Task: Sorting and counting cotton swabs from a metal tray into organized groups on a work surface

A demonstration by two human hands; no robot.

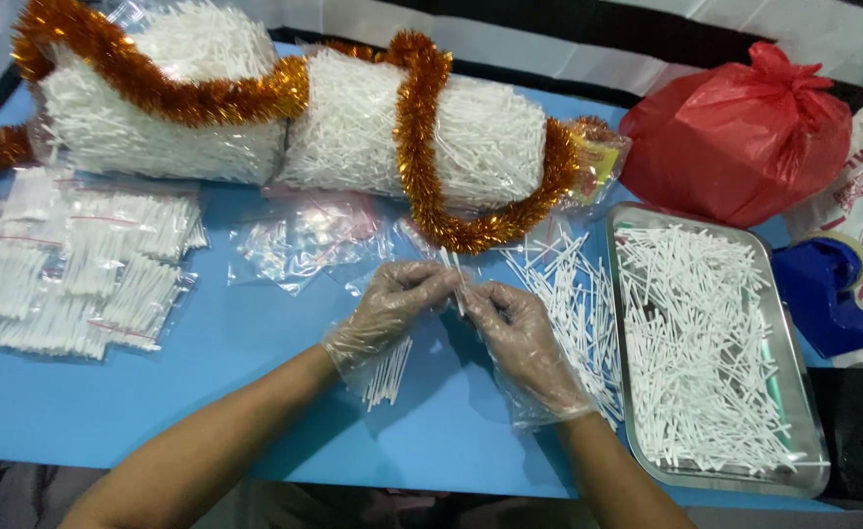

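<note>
My left hand point(392, 309) and my right hand point(520, 333) both wear loose clear plastic gloves and meet over the blue table point(206, 362). Between their fingertips they pinch a small bunch of white cotton swabs point(458, 279), held upright. Whether a clear bag surrounds the bunch I cannot tell. A small bunch of swabs point(387, 372) lies on the table under my left wrist. Loose swabs point(569, 294) are spread just right of my right hand.
A metal tray point(804, 431) full of loose swabs sits at the right. Filled small bags point(79, 264) lie at the left, empty clear bags point(304, 240) in the middle. Big swab bags point(353, 127) wrapped in orange tinsel line the back. A red plastic bag point(735, 137) and blue tape dispenser point(828, 294) sit far right.
</note>
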